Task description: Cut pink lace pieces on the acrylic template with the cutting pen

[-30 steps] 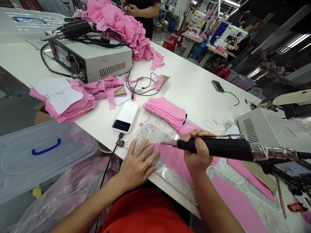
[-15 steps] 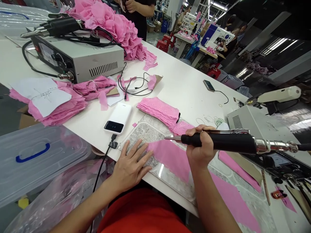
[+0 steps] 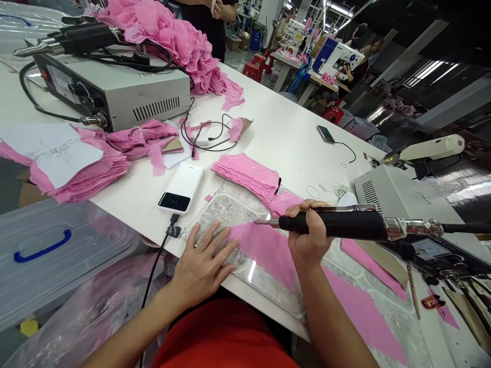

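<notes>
My right hand [image 3: 309, 237] is closed round the black handle of a hot cutting tool [image 3: 337, 225], held level with its metal tip pointing left just above a pink lace piece [image 3: 264, 248]. That piece lies on a clear plate [image 3: 230, 212] at the table's near edge. My left hand [image 3: 201, 266] rests flat on the plate with fingers spread, touching the left end of the pink lace. A stack of pink lace pieces [image 3: 247, 174] sits just behind the plate.
A white power bank [image 3: 181, 188] with a cable lies left of the plate. Behind are a grey control box [image 3: 111, 92], pink fabric piles [image 3: 69, 163], a phone [image 3: 325, 134] and a second grey box [image 3: 387, 197] at right. A person [image 3: 207, 15] stands at the far side. A plastic bin [image 3: 49, 245] sits lower left.
My view has drifted, so everything sits a little further left. The tool tip has lifted slightly off the pink lace. My left hand stays flat on the plate.
</notes>
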Tool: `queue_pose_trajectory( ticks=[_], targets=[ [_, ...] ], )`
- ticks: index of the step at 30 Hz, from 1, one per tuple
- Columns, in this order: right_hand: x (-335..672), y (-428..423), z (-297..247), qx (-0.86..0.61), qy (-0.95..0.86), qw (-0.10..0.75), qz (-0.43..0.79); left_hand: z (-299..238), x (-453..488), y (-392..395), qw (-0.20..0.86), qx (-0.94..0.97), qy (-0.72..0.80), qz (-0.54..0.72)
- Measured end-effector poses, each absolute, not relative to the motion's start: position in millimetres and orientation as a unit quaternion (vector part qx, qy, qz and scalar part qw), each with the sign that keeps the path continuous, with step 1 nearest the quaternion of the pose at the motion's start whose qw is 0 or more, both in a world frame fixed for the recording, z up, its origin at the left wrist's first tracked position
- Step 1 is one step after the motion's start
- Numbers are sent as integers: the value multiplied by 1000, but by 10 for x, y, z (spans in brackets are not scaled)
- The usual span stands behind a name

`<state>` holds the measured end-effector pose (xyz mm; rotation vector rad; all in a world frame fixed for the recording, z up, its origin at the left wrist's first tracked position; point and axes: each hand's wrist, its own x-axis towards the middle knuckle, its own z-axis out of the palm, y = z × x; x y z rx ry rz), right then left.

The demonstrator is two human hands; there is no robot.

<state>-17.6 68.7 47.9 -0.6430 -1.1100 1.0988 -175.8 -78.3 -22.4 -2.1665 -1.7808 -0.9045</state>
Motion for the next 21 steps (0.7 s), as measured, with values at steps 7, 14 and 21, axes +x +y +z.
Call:
queue_pose_trajectory(
  ticks=[7,14,21],
  targets=[
    [-192,685,471,-279,-484,671,488,-228,-1759,-784,99,-730,-602,-308],
    [-204,686,477,-274,-493,666,488,-229,-1757,-779,94,-728,-604,-311],
    [-183,700,551,-276,-490,671,483,-236,-1749,-772,76,-719,-606,-332]
  ],
)
